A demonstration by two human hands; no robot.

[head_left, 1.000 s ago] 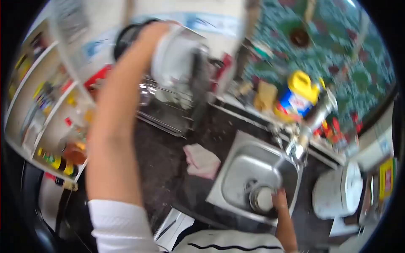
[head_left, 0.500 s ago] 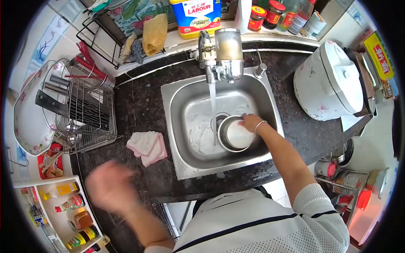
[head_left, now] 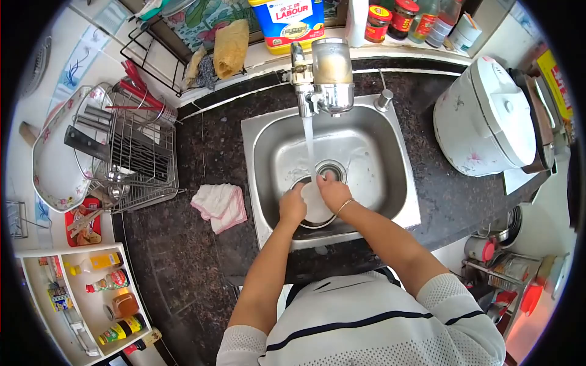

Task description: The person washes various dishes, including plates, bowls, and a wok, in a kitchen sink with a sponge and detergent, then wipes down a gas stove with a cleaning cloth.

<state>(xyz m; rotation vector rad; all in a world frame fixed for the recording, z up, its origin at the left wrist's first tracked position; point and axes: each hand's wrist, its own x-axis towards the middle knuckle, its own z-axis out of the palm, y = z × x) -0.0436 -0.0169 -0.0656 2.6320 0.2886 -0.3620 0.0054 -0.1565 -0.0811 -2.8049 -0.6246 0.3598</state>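
a change in the position of the hands is recorded. half a second ago the left hand [head_left: 293, 207] was seen blurred and free above the worktop; it has now been brought into the sink [head_left: 410, 212] and set at the left side of the round metal pot [head_left: 318, 227]. the right hand [head_left: 334, 194], on which a thin bracelet [head_left: 345, 205] is worn, has been kept on the pot, now at its far right edge.

the pot itself has been shifted to the left: it was seen beside the falling water and is now found on the near side of the drain [head_left: 331, 170], with the water stream [head_left: 309, 145] brought down at its far edge, next to the right thumb. it is judged that the pot is now steadied from both sides and that water can be received in it. a pale round surface is noted inside; whether dish or contents cannot be told.

the fingers of both hands are bent around the pot's edge, and a grasp on it is indicated; the fingertips are partly hidden, so firmness cannot be told.

the stream is delivered from the faucet [head_left: 302, 91], to which a clear-bodied water filter [head_left: 331, 67] is fitted. a folded pink-edged cloth [head_left: 220, 207] is found left of the sink, and a flower-printed white rice cooker [head_left: 467, 125] is found to the right.
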